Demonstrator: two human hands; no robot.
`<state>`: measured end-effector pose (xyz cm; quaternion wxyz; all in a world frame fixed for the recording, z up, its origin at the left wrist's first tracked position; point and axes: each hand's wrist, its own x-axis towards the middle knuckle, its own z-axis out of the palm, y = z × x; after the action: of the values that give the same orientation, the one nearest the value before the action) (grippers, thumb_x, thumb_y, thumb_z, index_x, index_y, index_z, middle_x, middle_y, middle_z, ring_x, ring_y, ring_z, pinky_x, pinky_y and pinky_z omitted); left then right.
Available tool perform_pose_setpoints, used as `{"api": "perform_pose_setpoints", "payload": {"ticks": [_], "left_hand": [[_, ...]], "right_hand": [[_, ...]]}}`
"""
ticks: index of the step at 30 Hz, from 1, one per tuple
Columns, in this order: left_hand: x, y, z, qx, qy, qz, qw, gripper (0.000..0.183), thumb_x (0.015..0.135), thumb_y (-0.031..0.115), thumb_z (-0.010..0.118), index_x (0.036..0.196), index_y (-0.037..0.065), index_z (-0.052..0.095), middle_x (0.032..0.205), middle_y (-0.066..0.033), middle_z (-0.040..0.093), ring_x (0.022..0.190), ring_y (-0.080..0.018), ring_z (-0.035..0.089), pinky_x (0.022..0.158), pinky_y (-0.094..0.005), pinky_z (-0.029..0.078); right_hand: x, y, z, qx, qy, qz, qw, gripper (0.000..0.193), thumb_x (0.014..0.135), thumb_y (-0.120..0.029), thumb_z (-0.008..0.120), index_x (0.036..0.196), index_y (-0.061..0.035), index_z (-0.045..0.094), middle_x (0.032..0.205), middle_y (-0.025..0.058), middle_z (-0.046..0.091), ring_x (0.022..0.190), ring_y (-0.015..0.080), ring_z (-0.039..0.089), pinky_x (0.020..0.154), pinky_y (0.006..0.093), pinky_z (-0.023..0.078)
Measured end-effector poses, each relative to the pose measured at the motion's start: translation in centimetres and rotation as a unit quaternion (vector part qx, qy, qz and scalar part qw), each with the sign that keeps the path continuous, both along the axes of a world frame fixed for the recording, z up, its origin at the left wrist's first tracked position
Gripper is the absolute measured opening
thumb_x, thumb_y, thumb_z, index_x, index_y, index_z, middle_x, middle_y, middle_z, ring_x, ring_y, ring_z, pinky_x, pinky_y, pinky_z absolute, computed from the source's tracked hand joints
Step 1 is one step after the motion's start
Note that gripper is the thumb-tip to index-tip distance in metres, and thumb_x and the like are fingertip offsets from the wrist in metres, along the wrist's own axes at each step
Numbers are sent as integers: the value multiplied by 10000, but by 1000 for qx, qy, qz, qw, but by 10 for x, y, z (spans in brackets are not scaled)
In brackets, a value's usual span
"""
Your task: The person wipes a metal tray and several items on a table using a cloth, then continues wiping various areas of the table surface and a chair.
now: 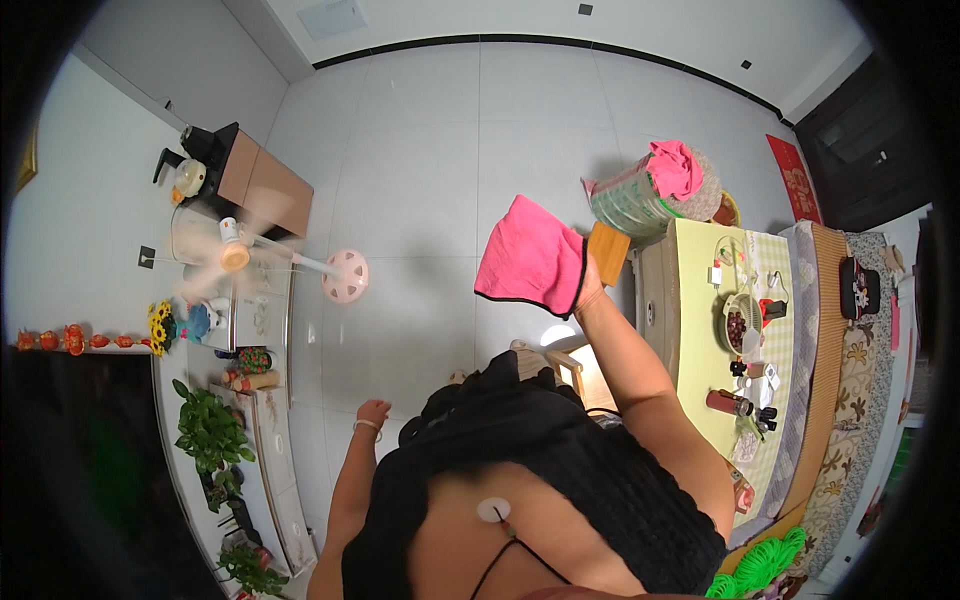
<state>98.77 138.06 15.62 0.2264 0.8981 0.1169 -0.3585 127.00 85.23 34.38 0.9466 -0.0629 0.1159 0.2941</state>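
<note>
My right hand (592, 285), stretched out ahead, grips a pink cloth (530, 262) with dark edging by its right side. The cloth hangs spread above the floor; its folds hide part of my fingers. A flat wooden piece (609, 252) shows just beyond that hand; I cannot tell whether they touch. Low at my left side hangs my left hand (373, 413), its fingers curled in with nothing seen in them and a pale bracelet at the wrist. Ahead to the right stands a round container (632, 207) with green markings, another pink cloth (675, 170) draped on top.
To the right is a long table (705, 330) bearing a basket of dark red fruit (737, 330), a bottle (728, 402) and small items. A pink fan (236, 256) spins at left, near a cabinet with plants (210, 428). A wooden stool (568, 372) is close to my body.
</note>
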Motion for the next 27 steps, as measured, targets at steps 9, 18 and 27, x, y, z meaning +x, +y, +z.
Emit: {"api": "perform_pose_setpoints", "payload": {"ticks": [9, 18, 27], "left_hand": [[131, -164, 64, -161, -111, -49, 979, 408, 850, 355, 673, 1081, 19, 661, 986, -168, 689, 924, -318, 654, 832, -393, 513], [175, -239, 89, -319, -2, 2, 948, 341, 871, 243, 688, 1105, -4, 664, 979, -85, 711, 937, -200, 669, 792, -311, 513], [257, -361, 166, -640, 146, 367, 659, 446, 942, 292, 595, 1334, 100, 500, 1285, -87, 588, 1213, -256, 532, 1043, -476, 386]], "right_hand": [[-21, -34, 4, -154, 97, -91, 979, 442, 814, -407, 721, 1146, -137, 609, 1175, 145, 639, 1091, 346, 610, 968, 545, 472], [-40, -52, -49, -110, 233, -104, 961, 377, 835, -204, 681, 1141, -8, 579, 1100, 174, 663, 965, 310, 661, 897, 462, 532], [-63, -28, -32, -44, 107, -34, 993, 262, 872, -115, 655, 1113, -25, 610, 1013, 133, 661, 928, 242, 654, 822, 400, 565]]}}
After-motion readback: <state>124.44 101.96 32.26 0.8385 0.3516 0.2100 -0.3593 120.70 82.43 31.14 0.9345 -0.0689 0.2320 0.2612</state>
